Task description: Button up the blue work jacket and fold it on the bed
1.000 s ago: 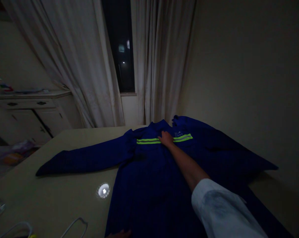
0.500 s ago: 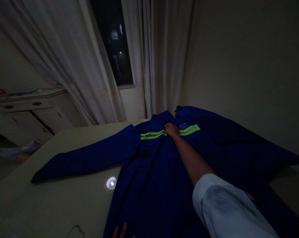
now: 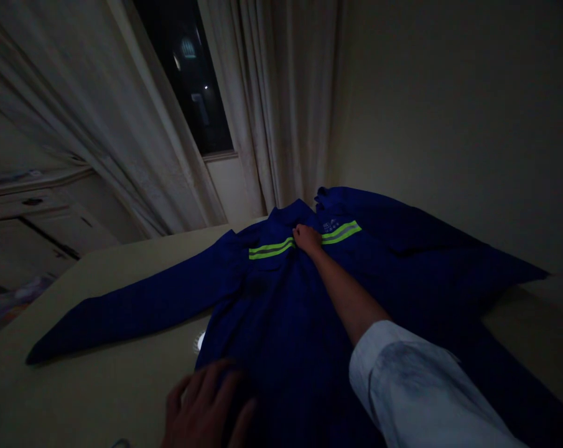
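On the tan surface (image 3: 99,348), the blue jacket (image 3: 281,311) lies front-up; left hand (image 3: 206,407) is splayed flat on its near hem, right hand (image 3: 306,238) sits with fingers bunched at the chest between the yellow stripes (image 3: 267,247), too dark to tell if it pinches cloth. Risk, my read: a tug at the chest against the pinned hem could ripple the front or drag the small bright disc (image 3: 199,341) at its edge.

The head-worn camera looks forward and down across the tabletop (image 3: 99,373) from its near edge. The blue jacket (image 3: 285,323) lies close below, curtains (image 3: 272,112) beyond.
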Tool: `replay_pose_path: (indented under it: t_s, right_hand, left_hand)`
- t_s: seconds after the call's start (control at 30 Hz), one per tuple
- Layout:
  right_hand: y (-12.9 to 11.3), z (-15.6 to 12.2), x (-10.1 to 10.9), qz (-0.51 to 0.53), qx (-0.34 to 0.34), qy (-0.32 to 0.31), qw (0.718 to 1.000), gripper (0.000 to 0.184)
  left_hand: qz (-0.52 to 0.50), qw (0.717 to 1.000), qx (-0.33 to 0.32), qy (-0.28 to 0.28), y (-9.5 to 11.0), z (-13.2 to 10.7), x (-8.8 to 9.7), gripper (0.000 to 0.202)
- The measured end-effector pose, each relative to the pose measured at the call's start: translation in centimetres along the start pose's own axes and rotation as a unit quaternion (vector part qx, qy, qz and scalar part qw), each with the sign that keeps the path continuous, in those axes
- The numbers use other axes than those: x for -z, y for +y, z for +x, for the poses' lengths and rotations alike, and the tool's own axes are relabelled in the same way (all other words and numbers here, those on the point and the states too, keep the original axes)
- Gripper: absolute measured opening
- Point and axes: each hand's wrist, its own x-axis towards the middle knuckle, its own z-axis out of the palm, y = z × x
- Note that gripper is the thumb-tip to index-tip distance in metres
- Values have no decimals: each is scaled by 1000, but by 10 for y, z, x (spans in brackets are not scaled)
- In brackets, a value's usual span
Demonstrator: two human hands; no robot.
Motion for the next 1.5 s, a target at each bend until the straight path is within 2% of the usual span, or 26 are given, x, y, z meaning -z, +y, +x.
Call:
replay_pose_path:
  t_s: [0.07,0.17,0.23,0.3,0.4,0.5,0.73,0.87,1.0,1.13,1.23,1.3,1.37,1.43,1.5]
  right_hand:
    - [-1,0,0,-2,4,-1,1000,37]
    - [-1,-1,0,-2,9,-1,1000,37]
    - [0,0,0,1,10,0,1000,36]
    - [3,1,-1,9,9,3,1000,36]
    - [9,5,-2,29,3,10,1000,36]
    - [13,8,-4,51,-2,24,998,37]
    - [14,10,-4,94,-20,59,994,28]
    - [19,11,0,121,-30,94,988,29]
    - [22,8,3,160,-7,121,980,31]
    - [11,-7,14,197,40,142,969,32]
    - [-1,-37,33,205,86,126,967,27]
    - [-3,-76,53,221,142,69,963,29]
    - [0,-136,77,248,224,-25,942,35]
    - [10,-213,103,257,296,-116,912,38]
    - [25,-298,125,212,310,-152,914,33]
  left_hand:
    - [-26,999,17,24,1,67,1,41]
    - [-34,998,37,38,-7,161,-18,51]
    - [-36,997,73,10,-23,201,-39,55]
    - [-46,993,97,-39,-45,220,-60,60]
    - [-57,991,92,-77,-75,223,-83,66]
    - [-46,989,106,-87,-86,221,-90,70]
    - [-29,984,146,-101,-78,225,-87,75]
    - [-34,982,160,-96,-76,223,-87,77]
    - [-32,984,157,-73,-75,221,-88,76]
    - [-36,986,149,-58,-74,220,-86,73]
    - [-43,986,149,-55,-74,221,-83,70]
    - [-46,988,144,-41,-73,221,-81,67]
    - [-43,991,125,-12,-70,220,-77,63]
    - [-29,994,101,20,-67,216,-72,55]
    - [-6,996,78,40,-63,211,-65,51]
